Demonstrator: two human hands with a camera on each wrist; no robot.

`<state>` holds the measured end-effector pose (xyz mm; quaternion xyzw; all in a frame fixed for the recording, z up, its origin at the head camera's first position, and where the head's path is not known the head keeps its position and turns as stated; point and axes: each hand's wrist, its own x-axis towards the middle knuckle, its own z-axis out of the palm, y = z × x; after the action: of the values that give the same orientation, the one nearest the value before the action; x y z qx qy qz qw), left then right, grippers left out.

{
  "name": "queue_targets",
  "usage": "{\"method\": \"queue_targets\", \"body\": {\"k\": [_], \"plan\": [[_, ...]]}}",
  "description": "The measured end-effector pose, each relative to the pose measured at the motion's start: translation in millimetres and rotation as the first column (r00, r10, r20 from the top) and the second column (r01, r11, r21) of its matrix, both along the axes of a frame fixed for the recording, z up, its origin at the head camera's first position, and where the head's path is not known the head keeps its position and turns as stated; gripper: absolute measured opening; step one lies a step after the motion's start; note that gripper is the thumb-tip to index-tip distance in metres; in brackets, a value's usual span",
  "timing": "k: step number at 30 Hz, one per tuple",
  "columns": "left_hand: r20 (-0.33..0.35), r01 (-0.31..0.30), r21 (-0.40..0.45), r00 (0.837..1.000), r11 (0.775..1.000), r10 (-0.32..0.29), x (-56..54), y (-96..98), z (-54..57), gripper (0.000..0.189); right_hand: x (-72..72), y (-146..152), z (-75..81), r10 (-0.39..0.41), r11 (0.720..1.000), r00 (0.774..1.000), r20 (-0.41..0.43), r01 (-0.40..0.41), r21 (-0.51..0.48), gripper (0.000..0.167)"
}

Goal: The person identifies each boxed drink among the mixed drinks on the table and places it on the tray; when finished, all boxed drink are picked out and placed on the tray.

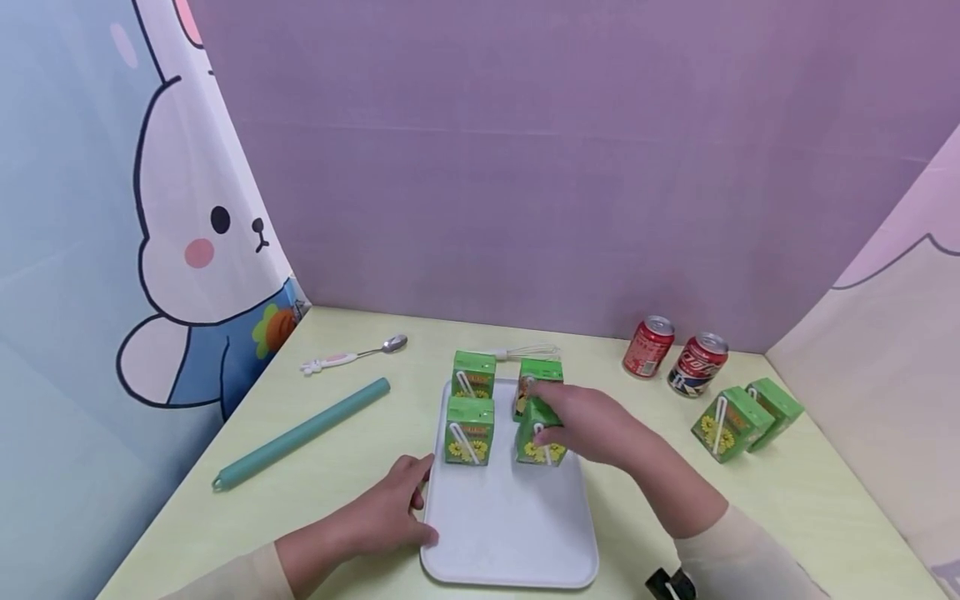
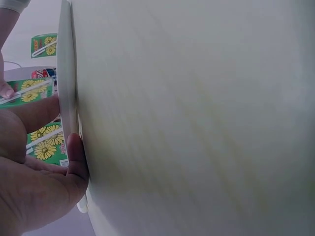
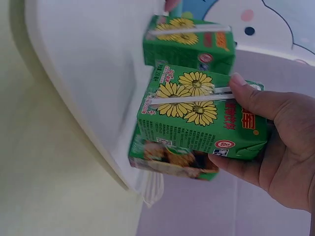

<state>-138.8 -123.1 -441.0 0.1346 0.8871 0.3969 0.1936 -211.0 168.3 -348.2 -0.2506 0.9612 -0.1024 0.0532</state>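
Observation:
My right hand (image 1: 588,421) grips a green drink carton (image 3: 192,105) with yellow flowers and a white straw on its side. Thumb and fingers hold it by the upper part, at the right of a white tray (image 1: 510,533). Just behind it on the tray stands another green carton (image 1: 540,371), partly hidden. Two more cartons, a front one (image 1: 470,433) and a rear one (image 1: 474,371), line up along the tray's left side. At the tray's left edge, my left hand (image 1: 390,504) holds the rim, thumb and fingers bent against it.
Right of the tray sit two green cartons (image 1: 723,429) and two red cans, one (image 1: 648,346) beside the other (image 1: 697,365). Left lie a teal rod (image 1: 300,435) and a spoon (image 1: 356,356) with a pink-white handle. A whisk (image 1: 532,352) lies behind the tray.

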Motion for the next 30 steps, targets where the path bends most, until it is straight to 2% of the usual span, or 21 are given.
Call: {"method": "queue_targets", "body": {"k": [4, 9, 21, 26, 30], "plan": [[-0.001, 0.0, -0.003, 1.0, 1.0, 0.0, 0.1, -0.3, 0.8, 0.105, -1.0, -9, -7.8, 0.029, 0.999, 1.0, 0.007, -0.029, 0.029, 0.058], [-0.001, 0.003, -0.007, 1.0, 1.0, -0.003, 0.0, -0.1, 0.7, 0.106, -4.0, -13, -14.5, 0.025, 0.998, 1.0, 0.017, -0.026, 0.065, 0.062], [0.004, -0.002, -0.013, 1.0, 1.0, 0.002, -0.4, -0.8, 0.7, 0.107, -7.4, -15, -18.0, 0.007, 0.997, 1.0, 0.018, -0.008, 0.075, 0.065], [0.001, -0.001, -0.011, 1.0, 1.0, 0.001, -0.2, -0.4, 0.7, 0.107, -7.0, -10, -16.8, 0.022, 0.998, 1.0, -0.004, -0.022, 0.055, 0.071], [-0.001, 0.0, -0.011, 1.0, 1.0, 0.0, 0.1, -0.1, 0.7, 0.107, -6.7, 4, -6.7, 0.019, 1.0, 0.998, -0.052, -0.019, -0.011, 0.075]]}}
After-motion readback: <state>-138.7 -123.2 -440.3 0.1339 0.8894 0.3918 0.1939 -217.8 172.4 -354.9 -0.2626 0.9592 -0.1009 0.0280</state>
